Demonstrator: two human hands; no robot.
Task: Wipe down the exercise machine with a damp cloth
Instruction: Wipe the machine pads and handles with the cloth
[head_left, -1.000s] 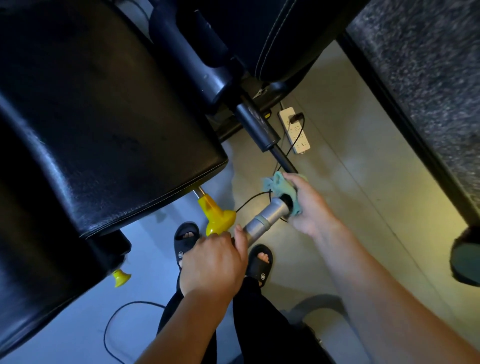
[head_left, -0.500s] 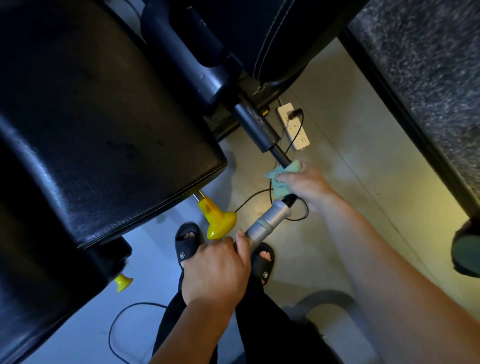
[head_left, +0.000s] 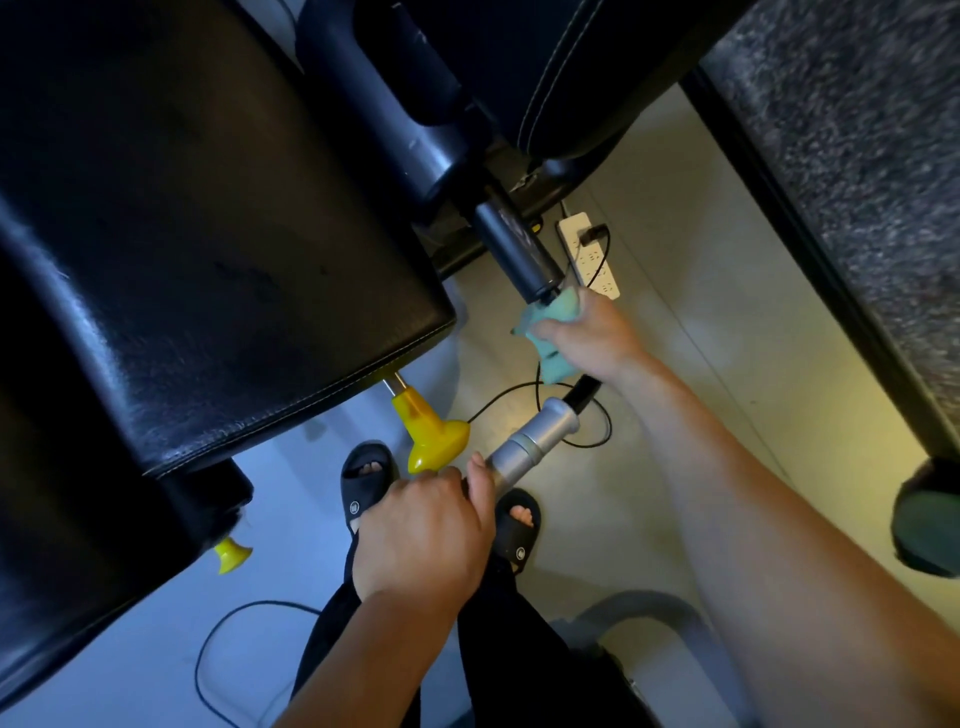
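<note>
Since the earlier frames, the right hand (head_left: 589, 340) has slid the teal cloth (head_left: 551, 332) up the bar (head_left: 582, 392), away from the silver collar (head_left: 535, 441) and toward the black sleeve (head_left: 514, 249), whose lower end the cloth now touches. That hand is clenched around cloth and bar together. 1 left hand (head_left: 423, 530) is closed on the bar's near end, thumb lying against the collar.

Bar, collar and sleeve share 1 long axis, running diagonally from the lower hand up and right, then on up-left into the machine frame. It slopes away from the person toward the dark frame.

2 black padded cushions show: a large one (head_left: 208, 234) filling the left, and another (head_left: 571, 62) at top centre with pale stitching. 2 yellow knobs hang under the large pad, 1 big (head_left: 431, 434) just beside the left hand, 1 small (head_left: 232, 555) lower left.

On the floor (head_left: 675, 322) lie 1 white power strip (head_left: 592, 260) with 1 black plug in it, and black cable (head_left: 524, 389) looping beneath the bar. 2 feet in black slides (head_left: 366, 480) stand below.
</note>
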